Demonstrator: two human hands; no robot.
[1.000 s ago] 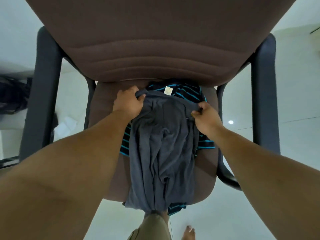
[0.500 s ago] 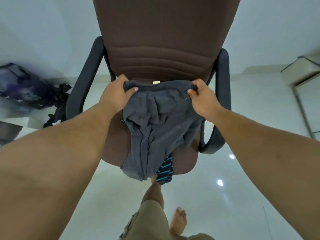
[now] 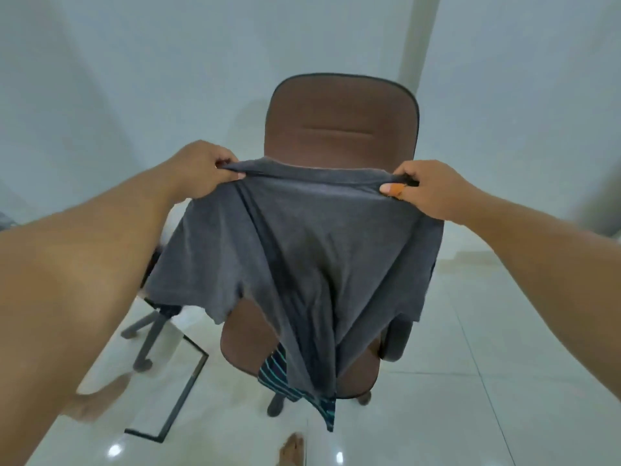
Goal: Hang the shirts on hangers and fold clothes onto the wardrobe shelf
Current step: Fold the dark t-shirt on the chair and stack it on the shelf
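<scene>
A grey T-shirt hangs spread out in the air in front of me. My left hand pinches its left shoulder and my right hand pinches its right shoulder. The shirt's lower part drapes down over the seat of a brown office chair. A dark garment with teal stripes lies on the seat under it and hangs off the front edge, mostly hidden by the grey shirt.
The chair stands on a glossy white tiled floor, with white walls behind. A black metal frame lies on the floor to the left of the chair. My bare foot shows at the bottom edge.
Both hands have lifted the grey shirt up off the chair seat and pulled its shoulders apart, so it now hangs spread. I have moved back from the chair; the striped garment stays on the seat.
</scene>
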